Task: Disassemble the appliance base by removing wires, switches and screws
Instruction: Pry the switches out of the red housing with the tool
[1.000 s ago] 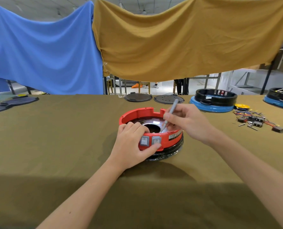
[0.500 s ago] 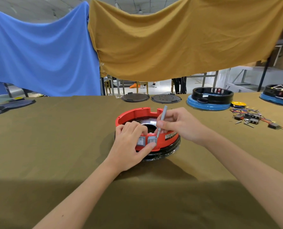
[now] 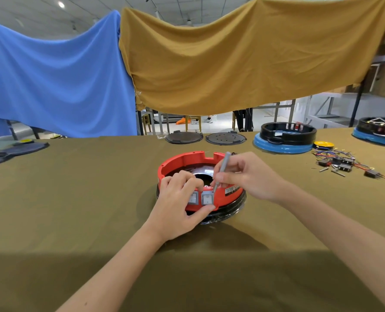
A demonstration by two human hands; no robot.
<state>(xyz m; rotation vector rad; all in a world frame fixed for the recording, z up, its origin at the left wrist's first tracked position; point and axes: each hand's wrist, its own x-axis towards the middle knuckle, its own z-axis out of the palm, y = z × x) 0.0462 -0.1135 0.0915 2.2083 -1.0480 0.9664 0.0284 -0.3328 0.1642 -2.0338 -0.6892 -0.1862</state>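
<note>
Two hands, left hand (image 3: 175, 206) gripping base (image 3: 187, 161), right hand (image 3: 250, 176) pinching tool (image 3: 223, 167)

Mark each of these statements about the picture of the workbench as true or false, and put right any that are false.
1. The right hand holds a thin grey tool. True.
2. The tool's tip is down at the red base's rim, by the top right corner of the right-hand grey switch. True.
3. The left hand lies flat on the table, away from the base. False: it grips the near wall of the base at the switches.
4. Both grey switches have been taken out. False: both sit in the red wall.
5. A heap of loose wires and small parts lies to the right on the table. True.
6. The cloth hung behind the table is all blue. False: part is mustard yellow.
</note>
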